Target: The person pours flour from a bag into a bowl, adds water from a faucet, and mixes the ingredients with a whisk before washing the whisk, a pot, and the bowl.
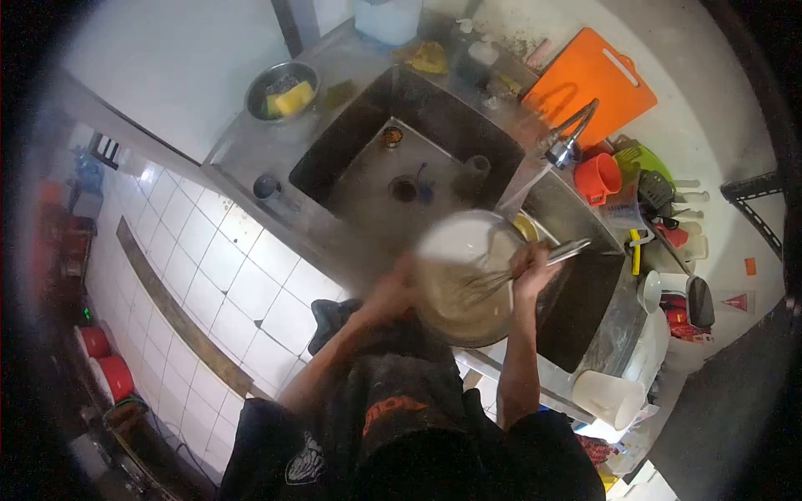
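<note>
My right hand is wrapped round the metal handle of a whisk. The whisk's wires reach into a large round bowl with a white inside and a beige, wet-looking mixture in its lower part. At the bowl's left rim is my left hand, gripping it; its fingers are smeared by motion. The bowl is tilted in front of my body, over the front edge of the sink unit. Part of a yellowish round thing shows behind the bowl, too covered to name.
Beyond the bowl lies a steel sink basin, with a second basin to the right. A faucet stands between them. An orange cutting board, red mug, metal bowl with sponge and white container stand around.
</note>
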`<act>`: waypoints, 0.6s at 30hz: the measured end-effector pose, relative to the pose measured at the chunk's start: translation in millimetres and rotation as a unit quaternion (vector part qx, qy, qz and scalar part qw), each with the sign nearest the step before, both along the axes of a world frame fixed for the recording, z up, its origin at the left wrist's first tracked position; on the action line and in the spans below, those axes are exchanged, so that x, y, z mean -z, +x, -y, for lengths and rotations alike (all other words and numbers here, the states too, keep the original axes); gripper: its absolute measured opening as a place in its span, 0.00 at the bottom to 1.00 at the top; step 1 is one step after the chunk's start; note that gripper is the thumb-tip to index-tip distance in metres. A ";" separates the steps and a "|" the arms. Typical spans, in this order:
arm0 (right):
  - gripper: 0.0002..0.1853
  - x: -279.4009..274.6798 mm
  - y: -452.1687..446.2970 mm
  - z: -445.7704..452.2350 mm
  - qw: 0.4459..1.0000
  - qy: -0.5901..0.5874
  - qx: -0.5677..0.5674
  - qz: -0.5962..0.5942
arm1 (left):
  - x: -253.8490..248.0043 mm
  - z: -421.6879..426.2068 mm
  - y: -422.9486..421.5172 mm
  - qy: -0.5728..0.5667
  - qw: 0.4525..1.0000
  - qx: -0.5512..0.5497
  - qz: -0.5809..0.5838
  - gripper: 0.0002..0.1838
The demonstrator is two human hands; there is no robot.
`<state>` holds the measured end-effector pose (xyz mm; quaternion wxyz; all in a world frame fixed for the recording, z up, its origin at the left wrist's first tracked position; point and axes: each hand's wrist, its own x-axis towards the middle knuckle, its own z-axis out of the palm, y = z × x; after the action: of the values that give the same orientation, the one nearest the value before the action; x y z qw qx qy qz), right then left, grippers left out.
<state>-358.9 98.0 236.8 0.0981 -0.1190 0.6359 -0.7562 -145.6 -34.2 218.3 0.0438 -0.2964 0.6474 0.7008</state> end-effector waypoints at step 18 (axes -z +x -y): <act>0.10 4.9 18.1 -8.3 0.983 0.104 -0.144 -0.052 | 24.8 -6.1 0.8 -0.018 0.995 -0.045 -0.090 0.38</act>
<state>-340.8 106.3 231.9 0.1848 -0.2378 0.6915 -0.6566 -144.8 -28.2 193.5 -0.0515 -0.2621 0.6471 0.7140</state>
